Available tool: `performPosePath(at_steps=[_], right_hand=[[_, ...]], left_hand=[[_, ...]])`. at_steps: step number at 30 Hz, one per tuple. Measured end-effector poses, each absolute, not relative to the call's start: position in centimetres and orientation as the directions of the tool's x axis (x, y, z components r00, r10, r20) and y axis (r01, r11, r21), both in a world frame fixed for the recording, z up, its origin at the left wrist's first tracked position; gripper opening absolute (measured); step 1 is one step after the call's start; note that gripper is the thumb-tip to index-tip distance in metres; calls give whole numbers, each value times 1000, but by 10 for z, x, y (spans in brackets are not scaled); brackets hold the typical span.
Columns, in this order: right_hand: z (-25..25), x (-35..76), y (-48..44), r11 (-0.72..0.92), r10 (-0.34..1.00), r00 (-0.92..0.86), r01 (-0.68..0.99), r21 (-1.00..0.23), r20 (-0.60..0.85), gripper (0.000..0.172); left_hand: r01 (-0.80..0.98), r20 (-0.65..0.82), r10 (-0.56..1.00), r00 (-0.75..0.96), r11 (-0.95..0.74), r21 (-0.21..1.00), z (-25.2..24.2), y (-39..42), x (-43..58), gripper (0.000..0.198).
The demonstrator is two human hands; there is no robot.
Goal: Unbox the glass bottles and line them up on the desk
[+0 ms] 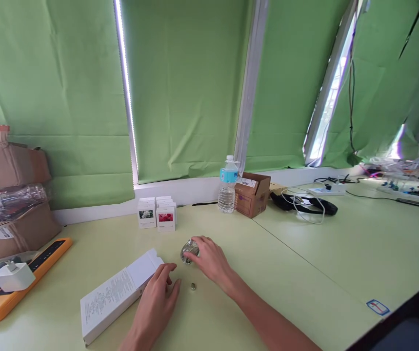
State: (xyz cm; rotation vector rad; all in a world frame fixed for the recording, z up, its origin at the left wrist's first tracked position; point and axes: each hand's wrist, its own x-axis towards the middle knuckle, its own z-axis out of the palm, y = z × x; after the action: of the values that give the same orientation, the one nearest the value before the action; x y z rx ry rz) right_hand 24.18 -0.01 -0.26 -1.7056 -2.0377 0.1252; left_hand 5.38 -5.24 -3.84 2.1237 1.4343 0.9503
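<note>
My right hand (211, 259) has its thumb and fingers closed around a small, shiny, clear glass-like object (186, 252), partly covered by the fingers. My left hand (157, 297) is beside the end of a long white box (112, 297) printed with small text. A flap sticks out at that end, close to the left fingertips; whether they touch it I cannot tell. The left thumb is apart from the other fingers, and nothing shows between them. On the table between the hands lies a tiny round metallic piece (193, 286).
Small white picture boxes (157, 214) stand near the wall. Further right are a water bottle (227, 187), a cardboard box (252, 195) and a black strap-like item (304, 204) with a white cable. At left are an orange power strip (50, 256) and stacked cartons (19, 229).
</note>
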Motion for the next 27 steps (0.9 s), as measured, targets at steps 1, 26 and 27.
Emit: performPosePath(at_steps=[1,26,27], right_hand=[[-3,246,5,187,953,-80,914,-360,293,39],[28,294,86,-30,958,120,945,-326,260,43],[29,295,74,13,967,73,943,-332,246,41]], left_hand=[[663,315,915,251,-400,633,-38,-53,53,34],[744,415,831,370,-533,403,-32,-55,47,28],[743,416,830,373,-535,402,-32,-56,47,28]])
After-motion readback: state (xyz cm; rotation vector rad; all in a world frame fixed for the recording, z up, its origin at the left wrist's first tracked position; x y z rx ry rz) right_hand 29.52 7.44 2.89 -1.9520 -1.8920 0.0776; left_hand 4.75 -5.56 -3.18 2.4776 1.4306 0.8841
